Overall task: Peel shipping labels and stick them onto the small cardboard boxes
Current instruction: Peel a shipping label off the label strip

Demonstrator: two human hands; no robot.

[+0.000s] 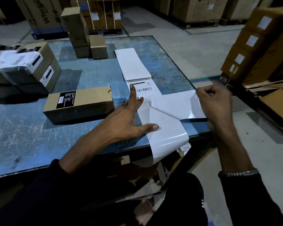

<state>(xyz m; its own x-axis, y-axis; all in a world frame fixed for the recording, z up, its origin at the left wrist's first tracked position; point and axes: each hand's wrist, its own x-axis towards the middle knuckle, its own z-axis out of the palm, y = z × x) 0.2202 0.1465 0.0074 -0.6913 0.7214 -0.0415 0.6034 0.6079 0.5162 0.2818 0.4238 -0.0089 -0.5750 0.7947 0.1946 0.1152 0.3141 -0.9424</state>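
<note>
1. The label (175, 106) is half off the liner strip (163, 128), which runs lengthwise from the far middle of the table (39, 128) toward the person and hangs over the near edge
2. The right hand (214, 103) has its fingers curled, pinching the label's freed corner at the right table edge; the peeled part stretches leftward from those fingers, so the label's long axis now lies crosswise to the strip
3. The left hand (129, 115) lies flat and spread on the strip, fingers straight, index finger reaching up beside the barcode, thumb pressing the blank liner nearer the person; it grasps nothing, only pins the liner down
4. The peel line sits between the hands, just right of the left fingertips, running diagonally; judging from this, more pull to the right and upward should free the label, with the left hand as anchor
5. The box (78, 105) lies on its side just left of the left hand, long axis left to right, its broad brown top bare except for a black printed panel at its left end
6. So the label must travel from the right hand across the left hand to reach the box; the left hand is much nearer the box and could steady it
7. More boxes (87, 38) stand at the table's far side, well apart
</note>
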